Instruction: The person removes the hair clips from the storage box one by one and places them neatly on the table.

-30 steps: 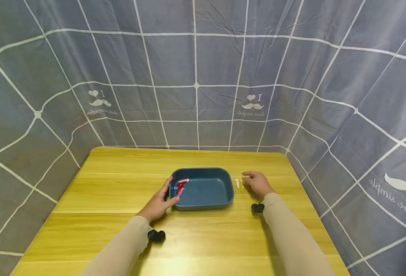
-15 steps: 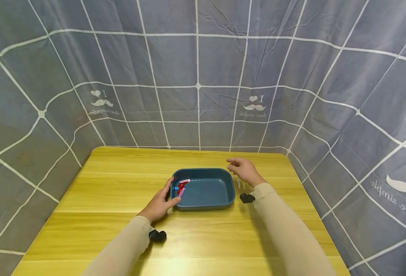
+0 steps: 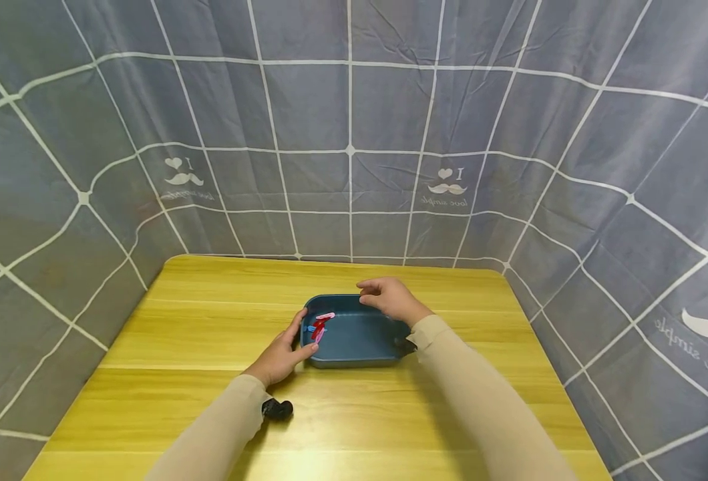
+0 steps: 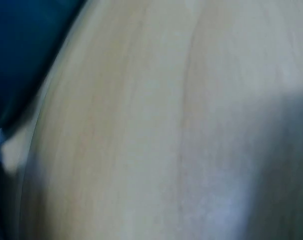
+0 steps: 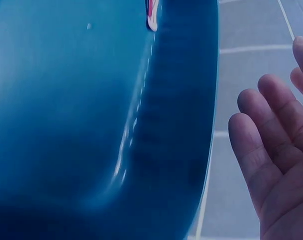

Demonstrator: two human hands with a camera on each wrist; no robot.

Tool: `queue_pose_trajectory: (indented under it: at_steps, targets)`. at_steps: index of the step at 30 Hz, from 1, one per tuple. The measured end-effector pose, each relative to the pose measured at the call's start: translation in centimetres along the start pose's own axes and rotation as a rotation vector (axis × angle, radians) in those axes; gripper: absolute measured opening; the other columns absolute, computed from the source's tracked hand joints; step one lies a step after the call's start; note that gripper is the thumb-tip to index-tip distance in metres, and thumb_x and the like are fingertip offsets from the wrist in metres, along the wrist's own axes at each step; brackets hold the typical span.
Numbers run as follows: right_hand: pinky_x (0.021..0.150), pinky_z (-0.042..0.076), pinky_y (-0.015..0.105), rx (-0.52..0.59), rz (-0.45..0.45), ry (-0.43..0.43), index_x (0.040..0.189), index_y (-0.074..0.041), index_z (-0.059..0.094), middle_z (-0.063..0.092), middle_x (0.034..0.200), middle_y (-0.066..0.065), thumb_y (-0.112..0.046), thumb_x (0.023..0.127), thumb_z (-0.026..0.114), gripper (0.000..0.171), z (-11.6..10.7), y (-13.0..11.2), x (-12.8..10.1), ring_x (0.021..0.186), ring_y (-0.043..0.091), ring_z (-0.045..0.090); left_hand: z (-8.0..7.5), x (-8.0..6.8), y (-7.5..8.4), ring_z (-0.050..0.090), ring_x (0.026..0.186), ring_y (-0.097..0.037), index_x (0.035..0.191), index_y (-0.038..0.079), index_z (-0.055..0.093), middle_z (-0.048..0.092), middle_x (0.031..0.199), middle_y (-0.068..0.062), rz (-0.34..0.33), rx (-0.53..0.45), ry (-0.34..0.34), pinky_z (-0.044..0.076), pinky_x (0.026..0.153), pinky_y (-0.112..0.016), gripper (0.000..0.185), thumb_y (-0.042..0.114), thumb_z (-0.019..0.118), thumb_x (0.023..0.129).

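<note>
A: Yellow wooden table is carrying the blue tray; left hand is resting, fingers straight, against its left wall beside the clips.

B: Right hand is hovering over the far rim, fingers relaxed; whether it is pinching anything, cannot tell.

The only writing I can see is printed in white on the grey checked curtain hanging around my table. Each print shows a heart, the letter "I" and a moustache above the script line "love simple", once at the back left, once at the back centre, and once, partly cut off, on my right.
</note>
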State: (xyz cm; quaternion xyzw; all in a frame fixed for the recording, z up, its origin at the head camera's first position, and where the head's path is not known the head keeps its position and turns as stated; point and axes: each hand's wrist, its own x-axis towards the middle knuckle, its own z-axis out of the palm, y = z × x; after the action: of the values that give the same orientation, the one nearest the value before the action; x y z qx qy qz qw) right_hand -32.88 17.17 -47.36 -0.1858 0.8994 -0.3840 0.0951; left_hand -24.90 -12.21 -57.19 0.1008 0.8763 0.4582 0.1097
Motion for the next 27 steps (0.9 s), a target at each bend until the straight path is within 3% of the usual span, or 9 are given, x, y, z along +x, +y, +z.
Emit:
queue_pose_trajectory:
  at_steps: [4,9,12,17,27]
  targets:
    - [0.102,0.059,0.043,-0.019,-0.009,-0.030,0.143,-0.011,0.067,0.076,0.127,0.010,-0.019,0.102,0.071,0.042,1.2,-0.9,0.8,0.118,0.027,0.072,0.0,0.2,0.0,0.027,0.159,-0.048,0.170,0.042,0.006,0.024,0.175,-0.017,-0.002,-0.013,-0.018,0.024,0.125,-0.070,0.091,0.047,0.067,0.102]
    - [0.102,0.059,0.043,-0.038,-0.046,-0.089,0.142,-0.010,0.067,0.075,0.130,0.012,-0.017,0.103,0.070,0.040,2.6,-1.9,1.7,0.119,0.028,0.071,-0.2,-0.1,0.2,0.028,0.158,-0.049,0.169,0.044,0.006,0.023,0.176,-0.014,-0.014,0.045,-0.013,0.025,0.124,-0.072,0.091,0.052,0.066,0.102]
    - [0.101,0.060,0.044,-0.046,-0.072,-0.121,0.140,-0.007,0.069,0.075,0.130,0.015,-0.016,0.103,0.069,0.038,3.3,-2.1,2.1,0.119,0.029,0.071,-0.1,-0.7,0.5,0.018,0.158,-0.057,0.170,0.042,0.005,0.024,0.175,-0.015,-0.010,0.084,0.004,0.021,0.120,-0.079,0.090,0.053,0.064,0.103]
    - [0.102,0.059,0.043,-0.041,-0.087,-0.176,0.139,-0.005,0.069,0.074,0.132,0.017,-0.013,0.103,0.069,0.037,4.7,-2.1,2.8,0.122,0.030,0.072,0.5,-1.5,0.8,-0.003,0.155,-0.065,0.170,0.040,-0.002,0.019,0.177,-0.012,-0.027,0.057,0.001,0.012,0.117,-0.085,0.095,0.052,0.064,0.103]
    - [0.104,0.058,0.045,-0.044,-0.066,-0.232,0.138,-0.008,0.071,0.073,0.134,0.014,-0.011,0.102,0.070,0.036,5.9,-2.2,3.4,0.123,0.030,0.070,0.5,-1.5,0.5,0.000,0.158,-0.060,0.168,0.048,0.000,0.017,0.177,-0.013,-0.055,0.033,-0.003,0.014,0.116,-0.085,0.095,0.055,0.066,0.100]
